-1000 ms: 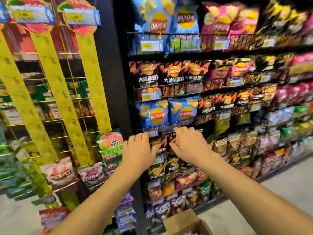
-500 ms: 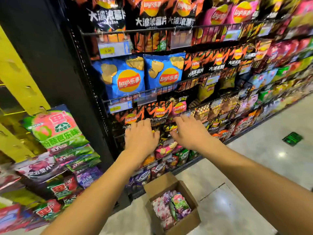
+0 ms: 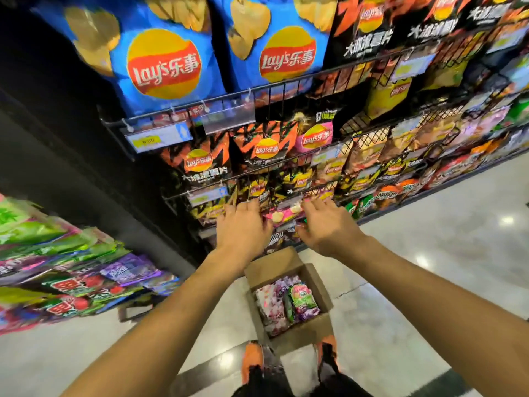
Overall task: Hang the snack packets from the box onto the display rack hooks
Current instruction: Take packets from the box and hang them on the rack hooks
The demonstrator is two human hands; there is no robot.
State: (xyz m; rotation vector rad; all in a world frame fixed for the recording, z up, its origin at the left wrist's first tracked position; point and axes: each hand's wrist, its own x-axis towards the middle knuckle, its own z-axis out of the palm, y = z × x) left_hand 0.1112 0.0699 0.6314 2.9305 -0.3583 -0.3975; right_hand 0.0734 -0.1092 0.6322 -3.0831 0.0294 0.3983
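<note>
- The left hand (image 3: 243,227) and right hand (image 3: 329,227) are seen at mid frame, fingers spread, nothing held
- The box (image 3: 297,336) of snack packets (image 3: 289,305) is seen on the floor, lower middle, below the rack (image 3: 286,84)

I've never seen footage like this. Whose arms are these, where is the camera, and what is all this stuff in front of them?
No machine here: a person wears a wide-angle camera on the head, looking forward and down, so you see their own two arms. The left hand and right hand reach toward a low row of the wire rack, which is full of hanging chip bags. Both hands look open, fingers spread, with nothing clearly held. A pink packet shows between them on the rack. On the floor by the person's orange shoes stands an open cardboard box with small snack packets inside, waiting to be hung.
</note>
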